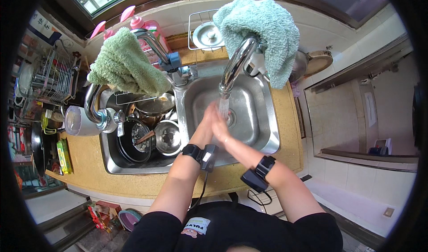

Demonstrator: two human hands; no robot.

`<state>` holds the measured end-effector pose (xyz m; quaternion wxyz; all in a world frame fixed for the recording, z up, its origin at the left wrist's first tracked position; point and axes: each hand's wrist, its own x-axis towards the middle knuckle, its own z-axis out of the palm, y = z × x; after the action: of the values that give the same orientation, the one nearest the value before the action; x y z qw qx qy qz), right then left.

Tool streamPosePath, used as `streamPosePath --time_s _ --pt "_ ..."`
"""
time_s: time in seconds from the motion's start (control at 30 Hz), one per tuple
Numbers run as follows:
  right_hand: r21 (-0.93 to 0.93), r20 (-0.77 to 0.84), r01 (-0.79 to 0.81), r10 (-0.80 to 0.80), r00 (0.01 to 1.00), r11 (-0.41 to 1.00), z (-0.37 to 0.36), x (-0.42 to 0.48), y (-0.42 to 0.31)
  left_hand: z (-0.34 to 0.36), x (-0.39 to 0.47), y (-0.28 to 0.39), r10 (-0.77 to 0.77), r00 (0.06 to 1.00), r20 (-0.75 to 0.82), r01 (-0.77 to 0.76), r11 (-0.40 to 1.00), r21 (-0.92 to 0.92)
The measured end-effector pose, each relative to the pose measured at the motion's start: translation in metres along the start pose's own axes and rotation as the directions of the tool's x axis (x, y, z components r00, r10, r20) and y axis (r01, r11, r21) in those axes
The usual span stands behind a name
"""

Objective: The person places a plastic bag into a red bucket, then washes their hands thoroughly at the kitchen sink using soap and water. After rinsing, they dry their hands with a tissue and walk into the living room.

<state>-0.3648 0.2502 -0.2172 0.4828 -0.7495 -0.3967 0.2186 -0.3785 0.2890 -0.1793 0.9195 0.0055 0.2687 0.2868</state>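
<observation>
Water runs from a chrome faucet [236,65] into the right basin of a stainless steel sink [249,118]. Under the stream, my left hand [210,114] and my right hand [220,126] are pressed together, palm to palm, with no object visible between them. Both look wet and slightly blurred, and their fingertips are partly hidden by the water. A light blue towel [267,28] hangs over the faucet's rear. In the left basin are a dark pot [122,145] with chopsticks [144,137] in it, a metal bowl [167,136] and a pan [155,105].
A green towel [128,65] drapes over pipework above the left basin. Pink pump bottles [152,29] and a wire rack holding a metal lid [207,34] stand behind the sink. A yellow-green packet [63,156] lies on the left counter, near a wire dish rack [55,75].
</observation>
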Motion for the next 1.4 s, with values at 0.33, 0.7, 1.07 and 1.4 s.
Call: streamPosePath --time_s 0.33,0.7,1.07,1.4 --pt "0.413 0.206 -0.280 0.210 0.956 0.867 -0.018 0.006 -0.049 0.001 -0.014 0.010 0.374 0.927 0.034 -0.360 0.855 0.373" --pt "-0.022 0.201 0.304 -0.294 0.935 0.952 -0.052 0.020 -0.032 0.030 -0.011 -0.003 0.176 0.966 -0.189 -0.141 0.973 0.183" --pt "0.408 0.385 -0.678 0.558 0.735 0.611 -0.045 0.051 -0.056 -0.009 0.000 -0.031 0.252 0.961 -0.116 -0.211 0.936 0.280" --pt "0.637 0.710 -0.771 0.392 0.585 -0.003 -0.060 0.048 -0.045 0.018 -0.011 -0.014 0.491 0.773 -0.401 -0.176 0.773 0.609"
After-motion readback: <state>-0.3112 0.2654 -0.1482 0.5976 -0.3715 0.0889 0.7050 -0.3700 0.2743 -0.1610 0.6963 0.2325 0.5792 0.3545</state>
